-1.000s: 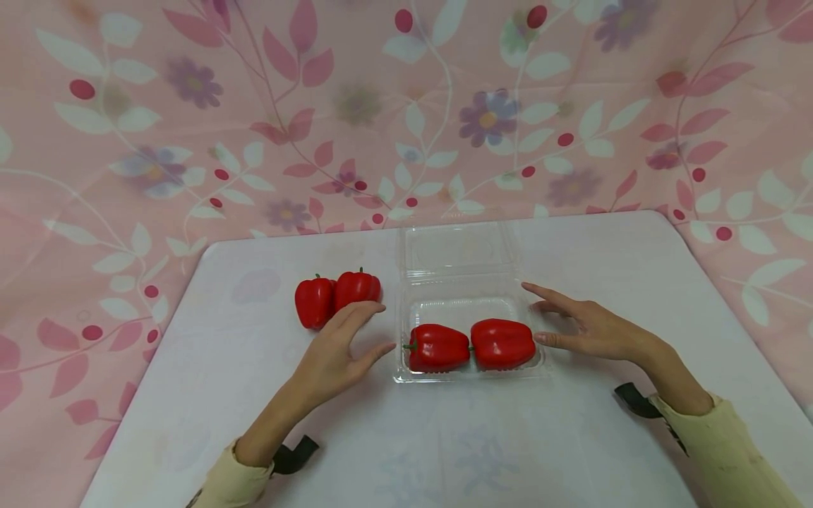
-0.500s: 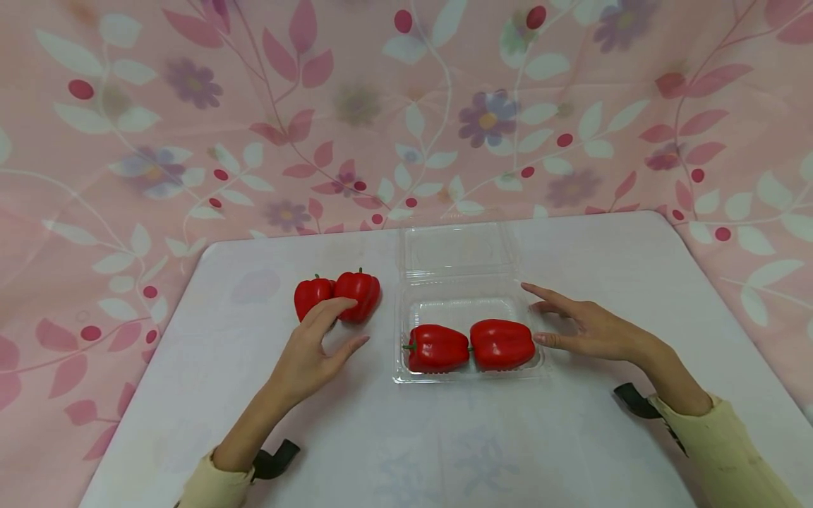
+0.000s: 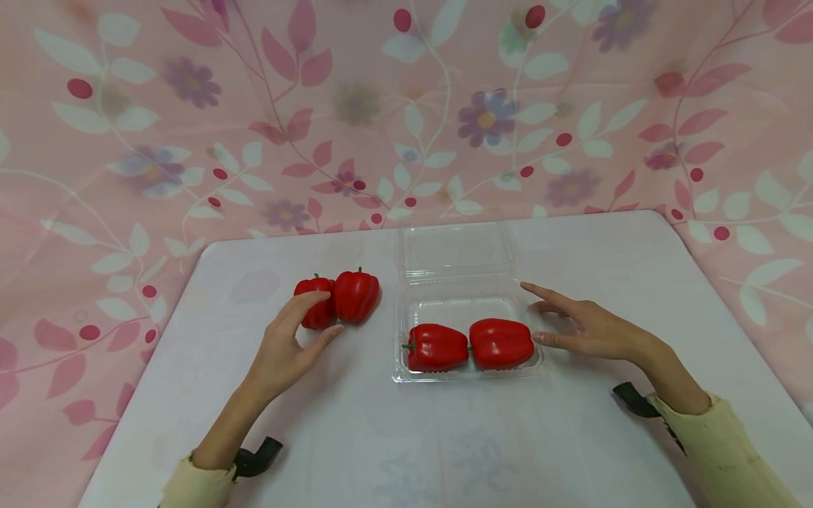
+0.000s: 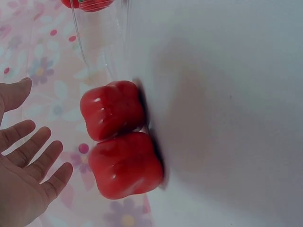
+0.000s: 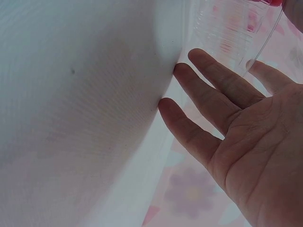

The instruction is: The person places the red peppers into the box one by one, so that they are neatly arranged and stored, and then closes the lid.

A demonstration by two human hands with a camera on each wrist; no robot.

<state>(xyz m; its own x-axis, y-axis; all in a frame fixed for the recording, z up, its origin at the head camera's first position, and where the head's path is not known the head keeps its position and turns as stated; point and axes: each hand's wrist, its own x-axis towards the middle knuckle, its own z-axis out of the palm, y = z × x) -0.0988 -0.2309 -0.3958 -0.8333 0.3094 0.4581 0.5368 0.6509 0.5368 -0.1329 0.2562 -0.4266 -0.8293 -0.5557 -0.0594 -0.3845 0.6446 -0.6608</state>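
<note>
Two red bell peppers, a left one [image 3: 320, 321] and a right one [image 3: 357, 296], stand side by side on the table. My left hand [image 3: 279, 356] is in front of the left pepper, overlapping it in the head view, fingers spread and holding nothing. In the left wrist view there is a gap between that hand [image 4: 23, 179] and the nearer pepper [image 4: 125, 165]. A clear plastic clamshell box [image 3: 466, 308] holds two more bell peppers [image 3: 438, 348] lying on their sides, stem to base. My right hand [image 3: 591, 328] is at the box's right side with extended fingers [image 5: 199, 94].
The box's hinged lid [image 3: 457, 250] lies folded back toward the rear table edge. A white cloth covers the table [image 3: 457, 451]. Behind it hangs a pink floral curtain [image 3: 356, 141]. Dark wrist mounts [image 3: 257, 457] protrude below both sleeves.
My left hand has moved left, away from the box, and now overlaps the left loose pepper, leaving the right one uncovered. The right hand and the peppers have stayed put.
</note>
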